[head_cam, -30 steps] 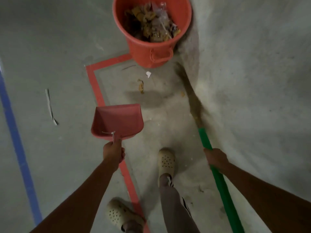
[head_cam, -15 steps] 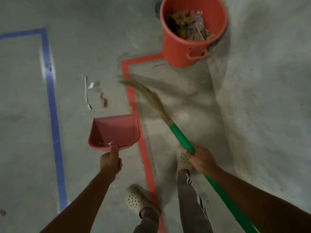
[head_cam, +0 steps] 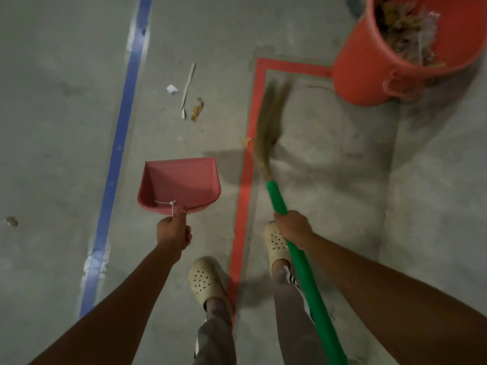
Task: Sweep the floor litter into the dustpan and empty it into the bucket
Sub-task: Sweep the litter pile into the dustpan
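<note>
My left hand (head_cam: 174, 234) grips the handle of an empty pink dustpan (head_cam: 179, 185), held above the floor with its mouth pointing away from me. My right hand (head_cam: 292, 229) grips the green handle of a broom (head_cam: 279, 204); its straw head (head_cam: 271, 122) is blurred over the red tape line. Ahead of the dustpan lies litter: a white paper scrap (head_cam: 171, 89), a long white strip (head_cam: 187, 89) and a brown-yellow piece (head_cam: 197, 109). A small tan bit (head_cam: 247, 142) lies beside the broom head. The orange bucket (head_cam: 369, 72), full of rubbish, stands at the top right.
A blue tape line (head_cam: 118, 154) runs down the concrete floor on the left, a red tape line (head_cam: 243, 193) between my feet. My two beige clogs (head_cam: 204, 279) stand near the bottom. A small dark speck (head_cam: 11, 221) lies at the far left.
The view has shifted left, so the bucket now sits at the top right. The broom head swung from left of the red tape back onto it. The litter lies closer ahead of the dustpan.
</note>
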`<state>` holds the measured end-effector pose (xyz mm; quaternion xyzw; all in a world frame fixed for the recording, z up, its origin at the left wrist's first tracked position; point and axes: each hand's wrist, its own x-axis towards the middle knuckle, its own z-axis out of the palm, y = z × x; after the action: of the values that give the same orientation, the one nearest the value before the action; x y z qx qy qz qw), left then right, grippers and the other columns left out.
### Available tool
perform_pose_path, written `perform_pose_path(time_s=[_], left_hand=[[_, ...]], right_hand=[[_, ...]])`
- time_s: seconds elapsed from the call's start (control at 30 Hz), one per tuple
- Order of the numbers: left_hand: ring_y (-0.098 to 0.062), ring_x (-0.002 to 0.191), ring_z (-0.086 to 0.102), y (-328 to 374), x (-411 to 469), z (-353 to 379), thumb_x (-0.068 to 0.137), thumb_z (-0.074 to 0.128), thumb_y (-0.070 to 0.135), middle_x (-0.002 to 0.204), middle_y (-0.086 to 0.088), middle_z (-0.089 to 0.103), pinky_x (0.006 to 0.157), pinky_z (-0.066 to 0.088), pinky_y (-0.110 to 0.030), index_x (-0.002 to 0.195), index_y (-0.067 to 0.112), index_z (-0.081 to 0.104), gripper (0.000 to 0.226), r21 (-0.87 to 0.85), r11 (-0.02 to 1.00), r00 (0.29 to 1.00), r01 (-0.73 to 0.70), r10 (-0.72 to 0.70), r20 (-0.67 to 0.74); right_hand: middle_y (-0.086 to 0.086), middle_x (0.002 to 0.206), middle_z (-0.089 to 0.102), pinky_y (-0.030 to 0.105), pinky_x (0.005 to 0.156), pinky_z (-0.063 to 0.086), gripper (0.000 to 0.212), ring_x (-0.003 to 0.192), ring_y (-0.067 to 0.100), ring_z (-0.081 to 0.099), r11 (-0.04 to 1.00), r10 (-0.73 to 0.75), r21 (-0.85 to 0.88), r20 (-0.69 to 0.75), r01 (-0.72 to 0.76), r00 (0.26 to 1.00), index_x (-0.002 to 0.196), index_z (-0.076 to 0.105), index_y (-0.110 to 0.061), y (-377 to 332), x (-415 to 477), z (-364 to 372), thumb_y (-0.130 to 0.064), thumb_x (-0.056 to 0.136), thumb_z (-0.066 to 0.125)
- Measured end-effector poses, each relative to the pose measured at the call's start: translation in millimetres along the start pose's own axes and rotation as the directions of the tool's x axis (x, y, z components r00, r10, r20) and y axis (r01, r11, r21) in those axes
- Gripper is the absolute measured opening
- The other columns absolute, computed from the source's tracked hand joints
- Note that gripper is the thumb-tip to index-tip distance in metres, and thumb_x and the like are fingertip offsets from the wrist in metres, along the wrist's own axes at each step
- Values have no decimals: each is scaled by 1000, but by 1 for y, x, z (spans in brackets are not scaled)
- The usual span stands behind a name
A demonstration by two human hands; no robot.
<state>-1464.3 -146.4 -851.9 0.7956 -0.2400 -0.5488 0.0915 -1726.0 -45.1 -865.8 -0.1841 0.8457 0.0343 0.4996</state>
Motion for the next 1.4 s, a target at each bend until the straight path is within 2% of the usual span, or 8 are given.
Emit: perform_pose_path(time_s=[0.3,0.47,0.6,0.7,0.87,1.1,1.23,1.4], left_hand=[[-16,42,47,-52,-14,-28,98,56,47,60,-9,53,39,36,-20,75,11,55,43,-194,975,987,112,-131,-93],[-15,42,47,-71,-11,-37,97,57,46,60,-8,54,37,37,-19,79,11,54,40,-267,957,985,111,-141,-95],[-16,43,47,-96,-1,-51,98,57,44,61,-8,54,38,36,-19,81,10,55,38,-271,955,986,124,-149,-71],[-17,45,48,-113,5,-65,99,56,40,63,-10,55,38,37,-20,81,8,56,37,-284,949,986,135,-157,-55],[-17,44,48,-139,17,-106,99,56,35,62,-9,55,40,37,-21,82,9,56,31,-294,946,985,136,-161,-60],[-17,44,47,-155,21,-173,98,58,38,62,-9,54,36,35,-19,76,12,52,35,-370,921,980,124,-172,-99],[-17,44,47,-154,18,-202,100,56,39,64,-10,54,36,35,-18,78,11,54,36,-411,907,981,95,-155,-116],[-15,42,47,-154,22,-224,100,55,44,62,-9,54,38,36,-20,77,11,53,40,-475,878,982,60,-137,-128]], right_hand=[[15,100,66,37,74,49,43,92,34,63,960,-203,-219,-118,174,972,111,58,-9,-8,-44,28,-49,101,46],[16,106,67,35,73,48,49,94,34,65,998,31,-42,-237,-43,971,116,58,-5,20,-43,31,-49,103,41],[16,109,68,32,71,49,52,84,28,62,974,227,32,-157,-225,961,122,59,-1,19,-47,59,-46,105,40],[4,83,63,26,57,45,47,65,17,56,982,167,-76,-84,-173,982,104,60,-5,10,-59,95,-47,104,40],[9,109,69,32,76,50,50,98,32,68,948,-76,-307,40,84,996,116,61,-10,-27,-81,150,-53,99,43],[14,111,66,37,78,50,46,101,34,64,905,-316,-305,-18,295,949,118,58,-12,-79,-113,165,-52,100,45],[20,110,67,40,81,51,46,100,39,65,928,-326,-240,-153,286,933,116,58,-10,-95,-118,149,-51,101,45],[20,102,71,46,83,58,58,92,38,69,990,-124,-97,-266,101,956,107,65,-6,-110,-75,137,-59,94,46]])
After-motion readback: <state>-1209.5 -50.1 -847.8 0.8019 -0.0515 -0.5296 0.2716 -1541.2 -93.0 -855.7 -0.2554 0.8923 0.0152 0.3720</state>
